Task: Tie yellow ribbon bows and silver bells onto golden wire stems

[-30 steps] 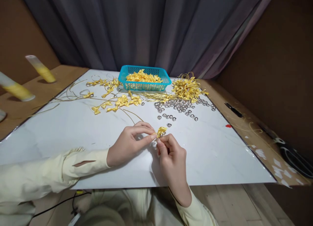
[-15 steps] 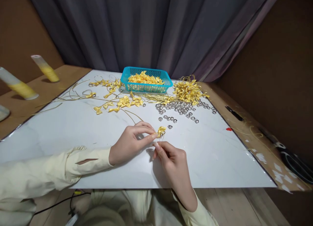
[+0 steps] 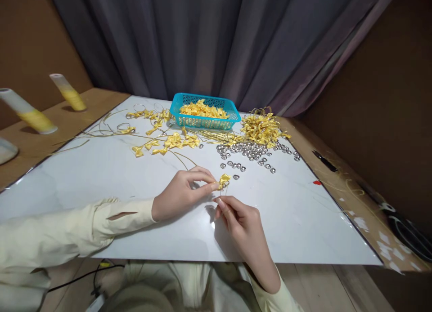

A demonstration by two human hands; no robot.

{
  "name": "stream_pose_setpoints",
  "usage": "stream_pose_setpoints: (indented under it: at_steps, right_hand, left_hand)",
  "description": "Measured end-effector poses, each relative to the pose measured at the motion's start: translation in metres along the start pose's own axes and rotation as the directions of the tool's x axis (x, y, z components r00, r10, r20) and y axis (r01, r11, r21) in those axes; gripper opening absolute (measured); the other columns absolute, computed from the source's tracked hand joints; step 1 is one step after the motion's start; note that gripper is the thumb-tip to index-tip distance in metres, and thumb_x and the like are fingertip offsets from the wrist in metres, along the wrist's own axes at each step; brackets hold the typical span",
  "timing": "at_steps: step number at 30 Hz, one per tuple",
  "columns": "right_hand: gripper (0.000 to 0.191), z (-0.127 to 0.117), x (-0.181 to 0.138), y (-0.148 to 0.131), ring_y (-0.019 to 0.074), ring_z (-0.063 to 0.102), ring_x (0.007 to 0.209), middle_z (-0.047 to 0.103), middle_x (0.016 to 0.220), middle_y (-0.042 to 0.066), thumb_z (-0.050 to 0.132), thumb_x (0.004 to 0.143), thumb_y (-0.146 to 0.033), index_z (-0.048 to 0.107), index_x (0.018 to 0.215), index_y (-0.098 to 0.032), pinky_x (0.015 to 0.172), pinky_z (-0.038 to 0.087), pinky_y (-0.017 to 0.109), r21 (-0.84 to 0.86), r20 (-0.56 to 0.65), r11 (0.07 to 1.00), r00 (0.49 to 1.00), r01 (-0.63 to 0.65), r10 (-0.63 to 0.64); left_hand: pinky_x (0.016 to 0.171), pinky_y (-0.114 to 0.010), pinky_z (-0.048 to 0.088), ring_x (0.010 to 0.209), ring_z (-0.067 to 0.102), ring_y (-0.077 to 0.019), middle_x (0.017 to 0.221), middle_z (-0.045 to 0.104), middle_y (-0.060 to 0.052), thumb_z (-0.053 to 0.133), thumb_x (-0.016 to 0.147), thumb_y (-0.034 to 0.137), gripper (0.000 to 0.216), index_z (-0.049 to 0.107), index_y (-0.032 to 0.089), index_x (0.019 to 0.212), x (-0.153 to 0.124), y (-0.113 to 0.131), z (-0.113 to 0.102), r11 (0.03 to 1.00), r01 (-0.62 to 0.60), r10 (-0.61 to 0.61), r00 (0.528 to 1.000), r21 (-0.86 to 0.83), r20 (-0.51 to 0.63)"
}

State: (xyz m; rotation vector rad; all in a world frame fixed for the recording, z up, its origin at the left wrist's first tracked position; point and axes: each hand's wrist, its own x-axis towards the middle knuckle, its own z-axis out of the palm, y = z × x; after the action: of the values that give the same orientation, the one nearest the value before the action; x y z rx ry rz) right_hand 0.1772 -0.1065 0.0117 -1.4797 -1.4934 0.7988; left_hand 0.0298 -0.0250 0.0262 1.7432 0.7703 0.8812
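One yellow bow (image 3: 224, 179) in grip — one blue basket (image 3: 204, 122) beyond. Two yellow spools (image 3: 73, 97) far left, one red scrap (image 3: 317, 183) right.

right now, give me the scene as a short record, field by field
left hand: pinching a yellow bow
right hand: pinching what looks like a fine thread, just below that bow
basket: teal, holding more bows, near the curtain
silver pieces: many, loose on the white tabletop, beyond the hands
spools: two, partly yellow, on the brown surface at left
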Motion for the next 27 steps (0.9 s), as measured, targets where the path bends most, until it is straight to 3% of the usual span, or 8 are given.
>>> stream_pose_setpoints:
  at_steps: [13,17,20,23,25,27]
  right_hand:
    - [0.03,0.007,-0.002,0.0,0.0079,0.037,0.044,0.047,0.051,-0.003,0.045,0.087,-0.026,0.047,0.058,-0.018,0.047,0.031,0.02,-0.045,-0.112,0.999,0.994,0.004,-0.01]
    - [0.031,0.001,-0.001,0.001,0.0081,0.042,0.044,0.05,0.05,-0.003,0.044,0.089,-0.029,0.049,0.06,-0.018,0.046,0.034,0.02,-0.106,-0.051,0.994,0.999,0.001,-0.006]
    - [0.023,-0.019,-0.002,-0.001,0.01,0.049,0.046,0.057,0.055,-0.002,0.051,0.087,-0.035,0.055,0.072,-0.018,0.046,0.038,0.02,-0.232,0.018,0.972,0.999,0.049,-0.046]
    - [0.027,-0.043,0.0,-0.005,0.0149,0.06,0.066,0.064,0.085,0.005,0.059,0.083,-0.039,0.05,0.1,-0.019,0.06,0.048,0.025,-0.356,-0.081,0.922,0.978,0.15,-0.19]
    - [0.036,-0.052,0.005,-0.007,0.0184,0.061,0.087,0.062,0.102,0.009,0.06,0.083,-0.036,0.043,0.11,-0.021,0.075,0.05,0.029,-0.366,0.076,0.886,0.958,0.285,-0.277]
    - [0.038,-0.055,0.012,-0.01,0.0189,0.059,0.098,0.061,0.103,0.008,0.058,0.086,-0.028,0.036,0.117,-0.023,0.082,0.048,0.031,-0.31,0.301,0.864,0.903,0.396,-0.306]
  left_hand:
    - [0.08,-0.027,0.046,0.088,0.058,-0.0178,0.08,0.066,-0.006,0.058,0.082,0.021,0.015,0.071,0.016,0.076,-0.006,0.002,0.005,0.991,-0.109,0.105,0.993,0.072,0.055]
    - [0.081,-0.028,0.045,0.089,0.057,-0.0183,0.081,0.066,-0.007,0.058,0.082,0.02,0.015,0.071,0.015,0.075,-0.004,0.003,0.004,0.974,-0.159,0.15,0.986,0.162,0.066]
    - [0.079,-0.027,0.044,0.085,0.058,-0.0171,0.08,0.066,-0.006,0.058,0.082,0.021,0.015,0.07,0.015,0.075,0.0,0.005,-0.001,0.96,-0.141,0.097,0.978,0.242,0.183]
    - [0.078,-0.025,0.043,0.083,0.059,-0.0153,0.08,0.067,-0.005,0.057,0.084,0.021,0.015,0.07,0.015,0.078,0.005,0.009,-0.008,0.942,-0.198,0.08,0.916,0.272,0.392]
    - [0.078,-0.024,0.042,0.083,0.059,-0.0144,0.083,0.068,-0.005,0.056,0.085,0.021,0.015,0.07,0.015,0.081,0.007,0.013,-0.011,0.929,-0.249,0.081,0.858,0.272,0.506]
    - [0.082,-0.025,0.04,0.084,0.059,-0.014,0.085,0.068,-0.005,0.056,0.086,0.021,0.015,0.07,0.015,0.083,0.008,0.017,-0.013,0.912,-0.291,0.082,0.819,0.288,0.568]
